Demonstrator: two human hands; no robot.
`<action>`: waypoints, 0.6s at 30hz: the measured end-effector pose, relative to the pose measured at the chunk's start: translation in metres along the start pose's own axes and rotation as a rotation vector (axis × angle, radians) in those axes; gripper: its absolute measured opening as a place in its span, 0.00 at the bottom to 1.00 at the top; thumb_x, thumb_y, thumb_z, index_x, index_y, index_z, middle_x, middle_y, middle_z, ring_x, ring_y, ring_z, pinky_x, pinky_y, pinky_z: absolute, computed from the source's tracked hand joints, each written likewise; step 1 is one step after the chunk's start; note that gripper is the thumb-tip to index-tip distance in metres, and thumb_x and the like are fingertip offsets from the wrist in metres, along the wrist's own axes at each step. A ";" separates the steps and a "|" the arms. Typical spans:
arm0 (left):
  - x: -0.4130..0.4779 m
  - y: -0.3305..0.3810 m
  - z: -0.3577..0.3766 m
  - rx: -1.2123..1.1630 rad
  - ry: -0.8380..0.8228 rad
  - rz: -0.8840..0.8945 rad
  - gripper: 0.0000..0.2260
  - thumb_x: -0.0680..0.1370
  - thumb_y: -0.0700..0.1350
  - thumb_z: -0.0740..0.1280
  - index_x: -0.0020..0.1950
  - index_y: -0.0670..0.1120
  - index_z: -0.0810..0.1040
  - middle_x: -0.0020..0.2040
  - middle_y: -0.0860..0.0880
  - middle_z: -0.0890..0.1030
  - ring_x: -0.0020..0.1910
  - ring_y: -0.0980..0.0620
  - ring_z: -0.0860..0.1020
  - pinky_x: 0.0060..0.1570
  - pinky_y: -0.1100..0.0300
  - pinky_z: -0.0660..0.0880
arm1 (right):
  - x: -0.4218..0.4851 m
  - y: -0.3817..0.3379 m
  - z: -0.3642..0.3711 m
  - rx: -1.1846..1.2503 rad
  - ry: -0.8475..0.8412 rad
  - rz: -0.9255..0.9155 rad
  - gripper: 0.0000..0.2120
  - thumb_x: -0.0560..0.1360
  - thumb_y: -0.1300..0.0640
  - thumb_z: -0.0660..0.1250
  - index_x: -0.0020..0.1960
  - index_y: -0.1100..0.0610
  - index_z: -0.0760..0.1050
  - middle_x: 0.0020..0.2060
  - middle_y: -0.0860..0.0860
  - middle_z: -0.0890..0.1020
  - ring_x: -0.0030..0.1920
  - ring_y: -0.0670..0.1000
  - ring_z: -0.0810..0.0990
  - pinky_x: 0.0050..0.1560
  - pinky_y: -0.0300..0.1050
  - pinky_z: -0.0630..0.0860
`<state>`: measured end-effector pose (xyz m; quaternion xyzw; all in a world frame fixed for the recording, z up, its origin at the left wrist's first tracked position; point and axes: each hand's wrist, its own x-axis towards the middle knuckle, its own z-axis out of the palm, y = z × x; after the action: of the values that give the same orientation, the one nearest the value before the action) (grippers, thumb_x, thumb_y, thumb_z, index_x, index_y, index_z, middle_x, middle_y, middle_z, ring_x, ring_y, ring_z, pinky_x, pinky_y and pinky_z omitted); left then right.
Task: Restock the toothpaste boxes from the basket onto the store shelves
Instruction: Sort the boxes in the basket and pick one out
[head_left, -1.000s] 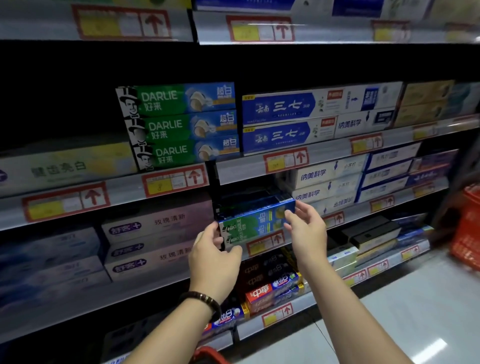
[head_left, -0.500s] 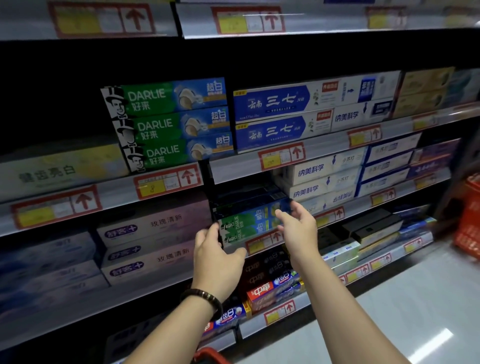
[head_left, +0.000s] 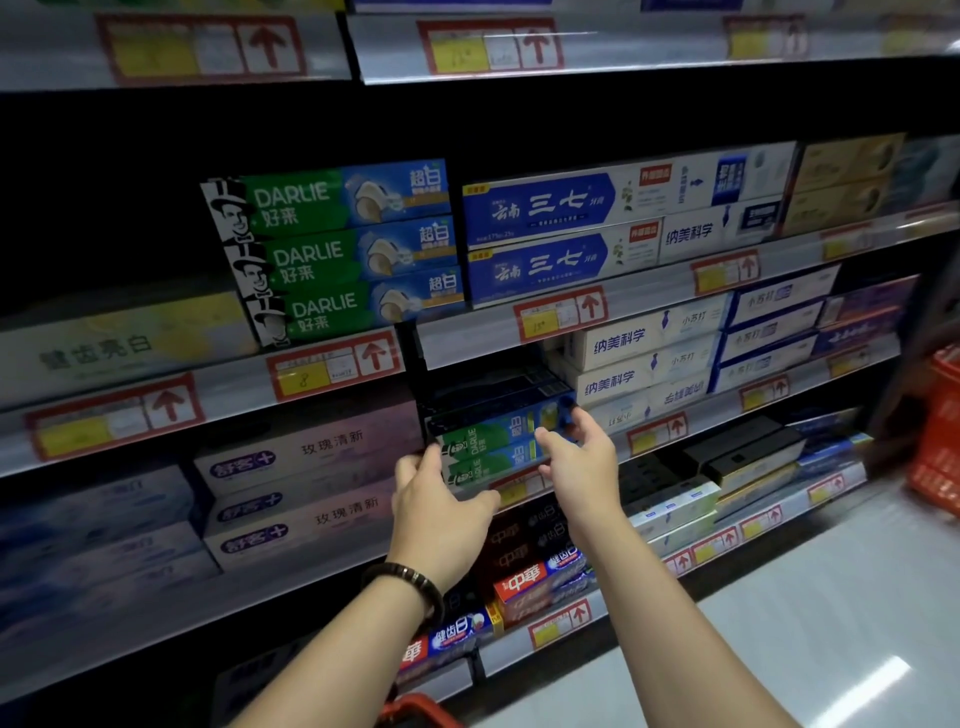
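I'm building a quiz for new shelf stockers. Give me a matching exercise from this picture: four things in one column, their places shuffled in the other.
Things
1. red basket
2. beaded bracelet
3. stack of three green Darlie boxes
4. red box

Places
A. on the left wrist
B. upper shelf, just left of the blue boxes
C. far right edge of the view
D. low shelf, near the bottom centre

Pairs: 1-C, 2-A, 3-B, 4-D

You are facing three big green-and-blue DARLIE toothpaste boxes (head_left: 332, 249), two blue-and-white toothpaste boxes (head_left: 540, 231), and two red plastic baskets (head_left: 940, 431).
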<state>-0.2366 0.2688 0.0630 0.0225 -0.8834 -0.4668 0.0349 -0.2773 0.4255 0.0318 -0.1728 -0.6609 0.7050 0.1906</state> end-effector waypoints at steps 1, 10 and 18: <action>0.000 0.000 0.000 0.002 0.000 0.000 0.39 0.76 0.52 0.75 0.83 0.49 0.60 0.69 0.52 0.65 0.70 0.46 0.69 0.70 0.46 0.72 | 0.001 0.001 0.001 -0.012 -0.003 -0.002 0.44 0.68 0.42 0.72 0.82 0.50 0.66 0.66 0.45 0.70 0.68 0.55 0.77 0.69 0.63 0.77; -0.003 0.006 -0.003 -0.033 0.005 -0.010 0.39 0.77 0.49 0.74 0.83 0.48 0.59 0.68 0.54 0.65 0.60 0.53 0.74 0.55 0.61 0.73 | 0.000 0.004 0.002 -0.048 -0.005 0.007 0.37 0.75 0.47 0.73 0.82 0.51 0.66 0.74 0.50 0.72 0.69 0.55 0.77 0.68 0.63 0.78; -0.021 0.006 -0.019 -0.130 0.048 -0.028 0.31 0.79 0.44 0.73 0.80 0.52 0.65 0.68 0.55 0.72 0.46 0.60 0.80 0.37 0.73 0.69 | -0.021 -0.008 0.003 -0.114 -0.020 0.045 0.26 0.80 0.54 0.72 0.77 0.52 0.71 0.59 0.47 0.81 0.60 0.55 0.82 0.65 0.63 0.79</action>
<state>-0.2138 0.2578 0.0778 0.0437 -0.8497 -0.5230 0.0512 -0.2603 0.4126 0.0399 -0.1911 -0.6980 0.6718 0.1580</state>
